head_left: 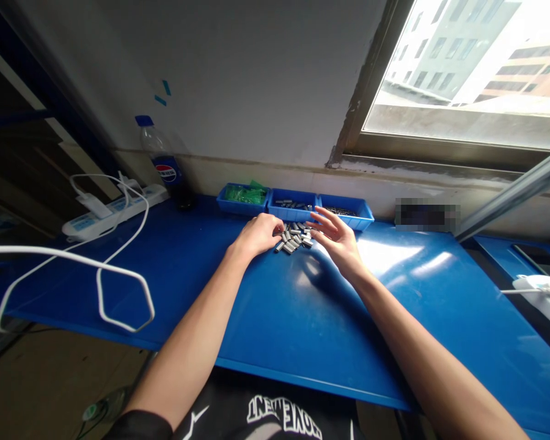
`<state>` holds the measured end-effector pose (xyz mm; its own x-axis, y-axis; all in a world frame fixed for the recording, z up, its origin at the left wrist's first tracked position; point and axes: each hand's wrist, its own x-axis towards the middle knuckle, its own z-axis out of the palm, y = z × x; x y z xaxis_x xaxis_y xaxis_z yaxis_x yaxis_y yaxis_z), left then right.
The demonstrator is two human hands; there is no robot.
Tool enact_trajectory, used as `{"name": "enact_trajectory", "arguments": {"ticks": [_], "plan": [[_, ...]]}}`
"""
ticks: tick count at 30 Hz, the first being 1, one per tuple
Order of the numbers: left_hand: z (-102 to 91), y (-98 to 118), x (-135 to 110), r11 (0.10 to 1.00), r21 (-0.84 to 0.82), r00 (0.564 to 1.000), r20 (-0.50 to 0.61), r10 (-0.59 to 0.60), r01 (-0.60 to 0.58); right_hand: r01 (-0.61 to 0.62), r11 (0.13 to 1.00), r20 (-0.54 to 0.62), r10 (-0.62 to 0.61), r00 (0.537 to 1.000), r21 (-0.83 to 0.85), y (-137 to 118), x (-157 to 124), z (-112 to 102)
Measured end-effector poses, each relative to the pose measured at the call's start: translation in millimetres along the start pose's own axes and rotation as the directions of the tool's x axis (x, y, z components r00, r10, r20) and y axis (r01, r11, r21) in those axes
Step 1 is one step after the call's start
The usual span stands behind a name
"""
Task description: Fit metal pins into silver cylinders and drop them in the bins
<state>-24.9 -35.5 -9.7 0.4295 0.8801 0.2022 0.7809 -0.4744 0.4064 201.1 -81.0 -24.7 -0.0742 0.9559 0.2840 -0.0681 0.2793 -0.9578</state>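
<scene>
Hands apart. Left hand (261,236) curled at left edge of pile of short, grey, metallic-looking pieces (294,239); can't tell if gripping any. Right hand (340,242) open, spread, just right of pile. Beneath pile: glossy blue tabletop (275,318). Behind pile: blue rectangular bins (289,214).

Blue table (266,318) | small metallic pieces (292,242) | three bins (289,214) | bottle (168,172) | power strip (116,211)
</scene>
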Motion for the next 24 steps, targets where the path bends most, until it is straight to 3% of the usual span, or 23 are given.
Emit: {"name": "enact_trajectory", "arguments": {"ticks": [7, 11, 17, 24], "plan": [[3.9, -2.4, 0.5, 0.999, -0.031, 1.0, 0.004, -0.013, 0.013, -0.034, 0.998, -0.045, 0.032, 0.998, -0.047, 7.0, 1.6, -2.3], [2.6, -1.2, 2.1, 0.992, -0.115, 0.996, -0.075, 0.049, -0.058, -0.069, 0.996, -0.052, 0.066, 0.997, -0.062, 6.0, 1.0, -2.4], [-2.5, 16.2, 6.0, 0.877, -0.441, 0.968, -0.231, 0.093, -0.19, -0.114, 0.992, -0.029, 0.112, 0.993, -0.059, 1.5, 0.5, -2.3], [-2.4, 28.1, 5.2, 0.78, -0.569, 0.953, -0.279, 0.115, -0.261, -0.156, 0.987, 0.04, 0.155, 0.987, 0.027, -0.9, -1.3, -0.9]]}}
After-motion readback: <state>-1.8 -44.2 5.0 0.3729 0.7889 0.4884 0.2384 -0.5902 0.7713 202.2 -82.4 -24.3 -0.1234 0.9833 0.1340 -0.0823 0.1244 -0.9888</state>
